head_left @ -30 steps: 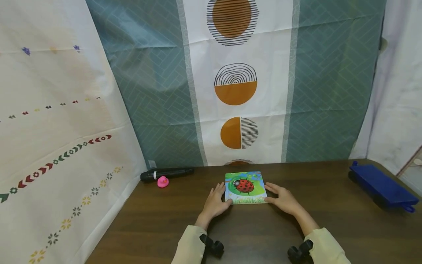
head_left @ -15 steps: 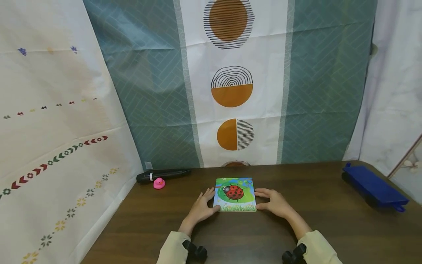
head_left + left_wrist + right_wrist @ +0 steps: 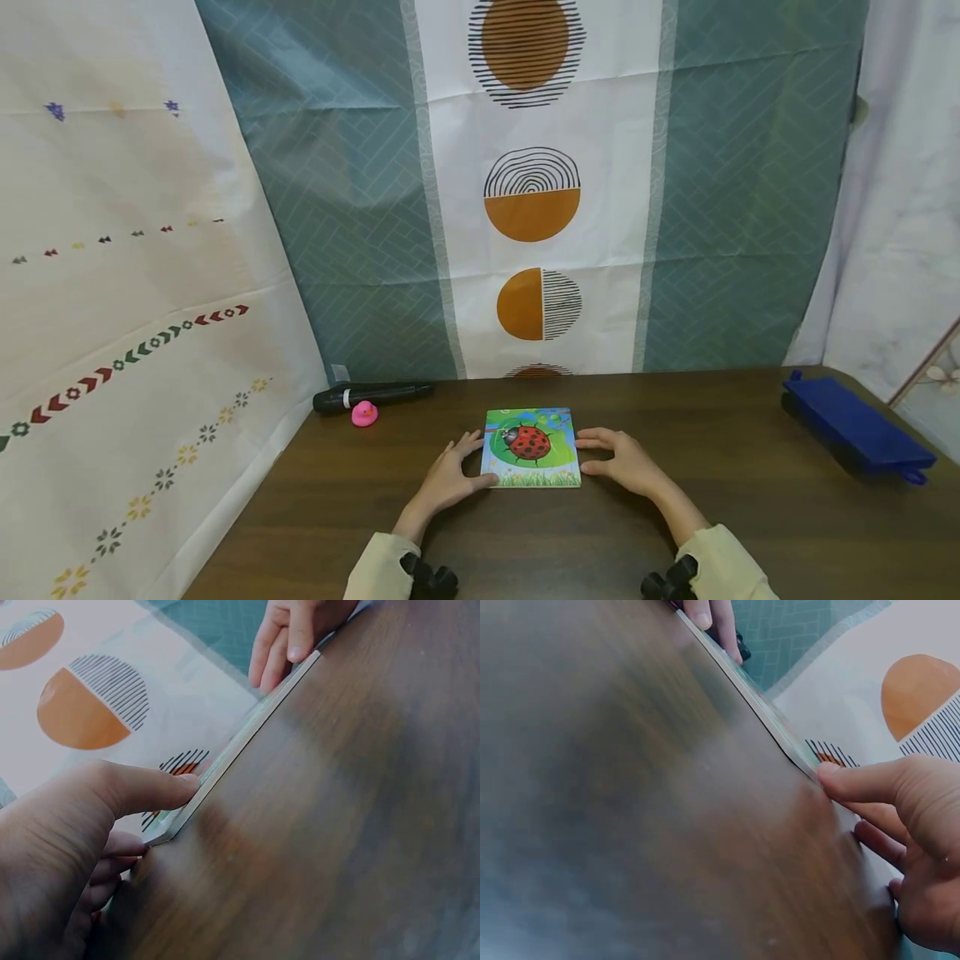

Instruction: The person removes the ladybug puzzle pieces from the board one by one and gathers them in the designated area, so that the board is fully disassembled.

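A thin square board with a ladybug picture (image 3: 530, 448) lies on the brown table (image 3: 600, 542), in front of the person. My left hand (image 3: 448, 481) holds it at the near left corner. In the left wrist view the left thumb (image 3: 154, 787) overlaps the board's front edge, while the other fingers sit by its side. Across from it, my right hand (image 3: 622, 460) has fairly straight, spread fingers at the right edge. The right thumb tip (image 3: 832, 774) is right at the near right corner. The board's underside is hidden.
At the back left a black microphone-like object (image 3: 372, 396) lies beside a small pink rubber duck (image 3: 364, 414). A flat blue object with a loop (image 3: 858, 423) is at the far right. Patterned cloth (image 3: 540, 208) hangs behind the table.
The ladybug board and both hands have come nearer to the person and slightly left across the table. The left hand has spread outward a little. The head view has shifted slightly.
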`<action>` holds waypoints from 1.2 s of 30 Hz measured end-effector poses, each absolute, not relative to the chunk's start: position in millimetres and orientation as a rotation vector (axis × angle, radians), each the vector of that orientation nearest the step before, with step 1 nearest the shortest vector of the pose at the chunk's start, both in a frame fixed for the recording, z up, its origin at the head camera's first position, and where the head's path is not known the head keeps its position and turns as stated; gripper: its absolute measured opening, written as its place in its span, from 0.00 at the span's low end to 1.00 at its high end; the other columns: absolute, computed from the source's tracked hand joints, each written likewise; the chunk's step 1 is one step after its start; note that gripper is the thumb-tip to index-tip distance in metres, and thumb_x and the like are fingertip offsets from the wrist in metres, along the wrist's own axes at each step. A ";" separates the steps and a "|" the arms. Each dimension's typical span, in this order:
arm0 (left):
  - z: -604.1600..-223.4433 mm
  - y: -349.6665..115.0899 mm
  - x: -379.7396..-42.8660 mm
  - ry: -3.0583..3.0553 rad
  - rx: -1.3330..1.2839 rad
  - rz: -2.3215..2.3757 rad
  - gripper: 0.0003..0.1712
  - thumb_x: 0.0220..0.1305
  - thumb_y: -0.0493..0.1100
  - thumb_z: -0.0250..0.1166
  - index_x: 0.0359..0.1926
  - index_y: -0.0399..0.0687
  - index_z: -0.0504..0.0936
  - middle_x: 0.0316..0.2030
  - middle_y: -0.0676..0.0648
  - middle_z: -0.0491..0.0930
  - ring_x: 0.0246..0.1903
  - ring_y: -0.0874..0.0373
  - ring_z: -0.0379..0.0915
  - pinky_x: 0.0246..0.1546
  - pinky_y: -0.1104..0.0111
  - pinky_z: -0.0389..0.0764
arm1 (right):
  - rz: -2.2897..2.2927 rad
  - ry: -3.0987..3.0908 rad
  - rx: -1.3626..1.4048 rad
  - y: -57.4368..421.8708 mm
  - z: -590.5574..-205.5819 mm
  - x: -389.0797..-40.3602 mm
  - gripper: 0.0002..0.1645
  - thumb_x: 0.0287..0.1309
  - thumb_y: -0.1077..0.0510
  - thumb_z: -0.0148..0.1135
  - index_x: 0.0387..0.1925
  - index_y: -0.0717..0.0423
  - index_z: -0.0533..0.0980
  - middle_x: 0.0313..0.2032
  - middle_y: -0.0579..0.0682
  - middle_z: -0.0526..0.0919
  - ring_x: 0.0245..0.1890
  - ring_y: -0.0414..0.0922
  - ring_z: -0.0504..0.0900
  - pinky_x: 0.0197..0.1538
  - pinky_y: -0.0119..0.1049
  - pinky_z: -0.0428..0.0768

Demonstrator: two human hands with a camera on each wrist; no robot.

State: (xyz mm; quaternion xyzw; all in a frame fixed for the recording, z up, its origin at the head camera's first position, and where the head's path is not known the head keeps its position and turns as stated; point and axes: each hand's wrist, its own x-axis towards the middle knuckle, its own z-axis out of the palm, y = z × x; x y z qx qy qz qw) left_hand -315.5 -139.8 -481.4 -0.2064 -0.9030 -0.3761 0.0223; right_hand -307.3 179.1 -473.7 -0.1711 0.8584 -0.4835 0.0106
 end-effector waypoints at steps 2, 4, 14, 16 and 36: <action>-481.2 -137.9 -315.8 -2.789 -0.650 -1.163 0.42 0.54 0.52 0.73 0.64 0.32 0.72 0.70 0.37 0.66 0.73 0.38 0.55 0.73 0.41 0.51 | -1.536 2.679 -0.504 180.7 -471.5 -308.8 0.30 0.59 0.57 0.66 0.61 0.66 0.72 0.52 0.60 0.84 0.63 0.64 0.72 0.60 0.57 0.76; -481.8 -135.6 -316.1 -2.774 -0.666 -1.164 0.42 0.54 0.52 0.73 0.63 0.31 0.72 0.69 0.36 0.66 0.72 0.38 0.56 0.73 0.41 0.51 | -1.571 2.709 -0.450 180.8 -467.9 -312.9 0.27 0.62 0.58 0.63 0.59 0.66 0.73 0.51 0.61 0.85 0.60 0.63 0.75 0.57 0.54 0.78; -485.0 -128.2 -314.8 -2.781 -0.658 -1.161 0.43 0.52 0.53 0.73 0.64 0.33 0.72 0.69 0.39 0.67 0.72 0.40 0.57 0.73 0.42 0.52 | -1.753 2.747 -0.339 126.4 -459.8 -350.7 0.22 0.63 0.63 0.60 0.58 0.66 0.75 0.55 0.65 0.80 0.55 0.60 0.77 0.56 0.52 0.80; -485.3 -126.7 -315.3 -2.782 -0.660 -1.167 0.43 0.52 0.53 0.73 0.64 0.33 0.72 0.69 0.39 0.67 0.73 0.40 0.56 0.73 0.42 0.51 | -1.754 2.704 -0.338 113.8 -458.7 -353.6 0.22 0.64 0.62 0.60 0.59 0.64 0.75 0.57 0.63 0.79 0.57 0.60 0.76 0.56 0.54 0.78; -482.4 -139.6 -312.7 -2.775 -0.678 -1.178 0.44 0.53 0.57 0.72 0.64 0.34 0.72 0.70 0.39 0.66 0.73 0.39 0.54 0.73 0.40 0.49 | -1.279 3.015 -0.309 66.4 -476.7 -362.0 0.25 0.59 0.51 0.66 0.57 0.55 0.78 0.60 0.62 0.69 0.59 0.62 0.72 0.56 0.58 0.76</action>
